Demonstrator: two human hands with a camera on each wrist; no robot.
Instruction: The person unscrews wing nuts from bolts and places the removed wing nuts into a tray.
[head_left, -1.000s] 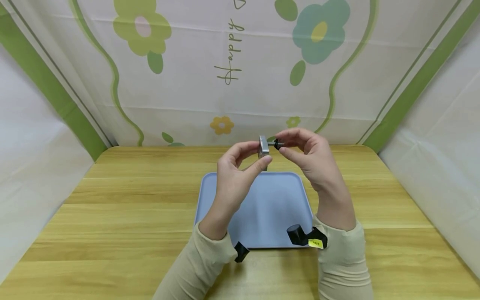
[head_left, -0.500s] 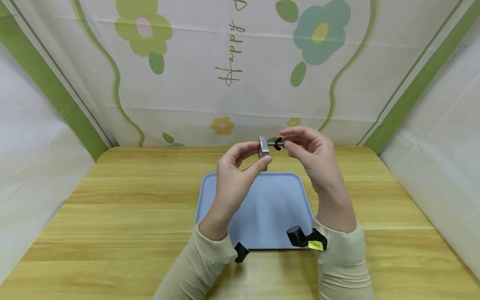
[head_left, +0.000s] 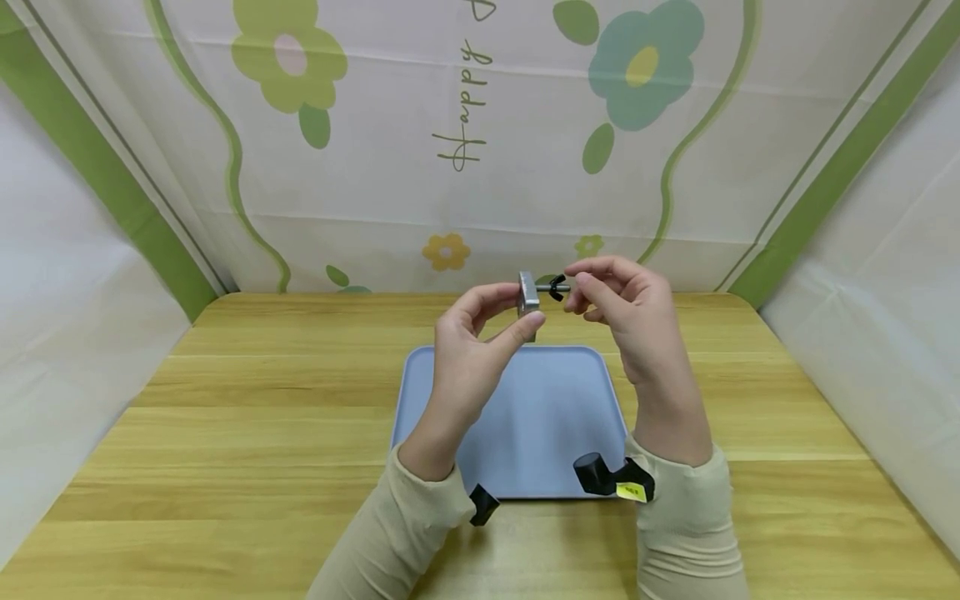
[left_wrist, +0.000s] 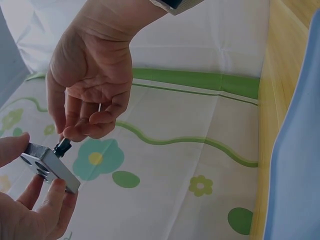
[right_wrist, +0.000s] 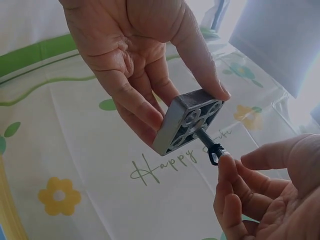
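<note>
My left hand [head_left: 474,354] grips a square grey metal block [head_left: 528,293] by its edges, between thumb and fingers. A threaded bolt [right_wrist: 204,135] juts from the block's ribbed, hollowed face toward my right hand [head_left: 641,333]. Partway along the bolt sits a black wing nut [head_left: 557,287], apart from the block. In the right wrist view, a fingertip of my right hand meets the bolt's end beside the wing nut [right_wrist: 215,153]; the thumb stands away. Round holes show on the block's other face [left_wrist: 47,165] in the left wrist view.
A light blue tray [head_left: 525,417] lies on the wooden table [head_left: 262,433] below my hands. A white cloth with flower prints [head_left: 375,125] hangs behind, and pale side walls [head_left: 885,250] flank the table. Black camera mounts [head_left: 596,473] sit at both cuffs.
My right hand has slid slightly right, from around the wing nut toward the bolt's end, and its thumb has come away. The wing nut has turned. My left hand stays still with the block.
</note>
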